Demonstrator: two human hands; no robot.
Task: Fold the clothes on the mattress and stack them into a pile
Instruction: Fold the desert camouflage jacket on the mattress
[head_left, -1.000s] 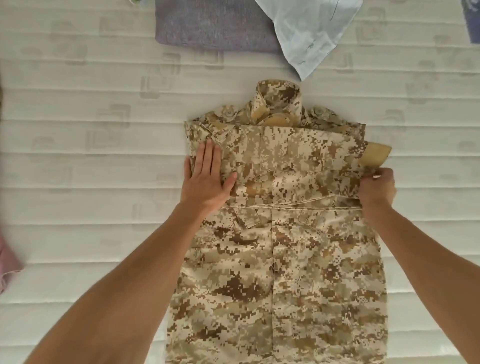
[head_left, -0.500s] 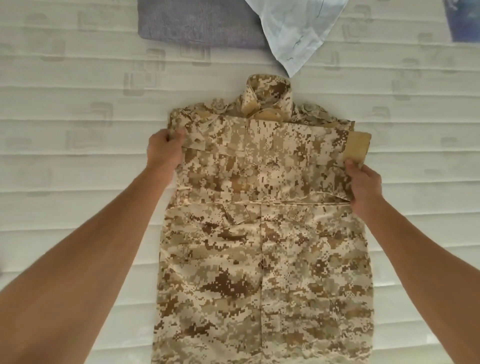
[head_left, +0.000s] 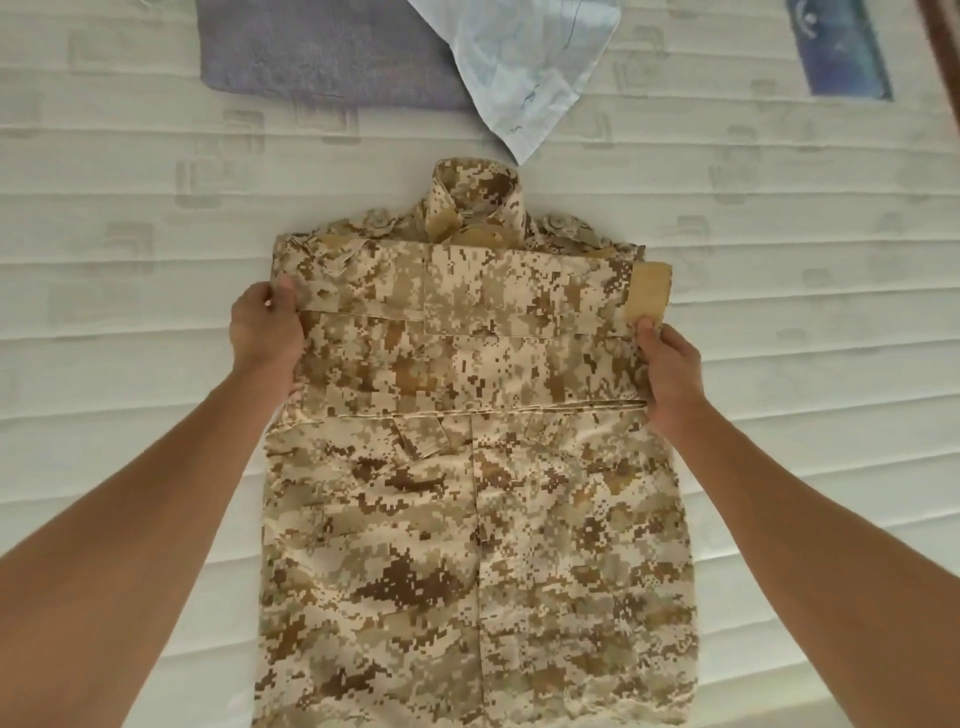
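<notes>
A desert-camouflage shirt (head_left: 467, 545) lies flat on the white quilted mattress (head_left: 130, 312), collar pointing away from me. Its sleeves are folded across the chest as a band (head_left: 467, 332), with a tan cuff patch (head_left: 647, 291) sticking out on the right. My left hand (head_left: 265, 332) grips the left edge of that folded band, thumb on top. On the right edge my right hand (head_left: 670, 369) pinches the fabric just below the tan patch. Both forearms reach in from the lower corners.
A folded purple-grey garment (head_left: 322, 52) lies at the top of the mattress. A pale blue cloth (head_left: 524, 67) partly overlaps it, with its corner pointing down toward the shirt collar. A blue label (head_left: 836, 52) sits at the top right.
My left hand lifted off the chest, where it lay flat, and took hold of the shirt's left edge. The right hand shifted slightly up along the right edge.
</notes>
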